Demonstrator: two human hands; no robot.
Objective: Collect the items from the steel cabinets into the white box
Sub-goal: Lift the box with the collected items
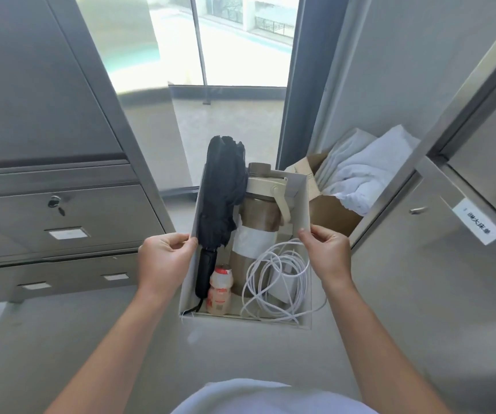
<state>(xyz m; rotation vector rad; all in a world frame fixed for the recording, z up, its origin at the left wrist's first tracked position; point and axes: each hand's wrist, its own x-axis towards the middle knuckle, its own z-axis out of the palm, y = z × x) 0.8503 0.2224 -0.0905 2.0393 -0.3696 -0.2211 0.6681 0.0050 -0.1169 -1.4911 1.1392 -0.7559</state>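
I hold the white box (302, 204) in front of me above the floor. My left hand (163, 261) pinches its left wall and my right hand (327, 252) pinches its right wall. Inside lie a folded black umbrella (221, 198), a beige and brown water bottle (263, 216), a small yoghurt drink bottle (220, 289) and a coiled white cable (276, 282) with a white charger under it. Steel cabinets stand on both sides: a drawer cabinet (55, 210) to the left and a door cabinet (438, 264) to the right.
A brown cardboard box (330, 213) with white cloth (363, 174) in it sits on the floor behind the white box, by the right cabinet. A glass window (211, 40) fills the far wall. The right cabinet door bears a white label (476, 221).
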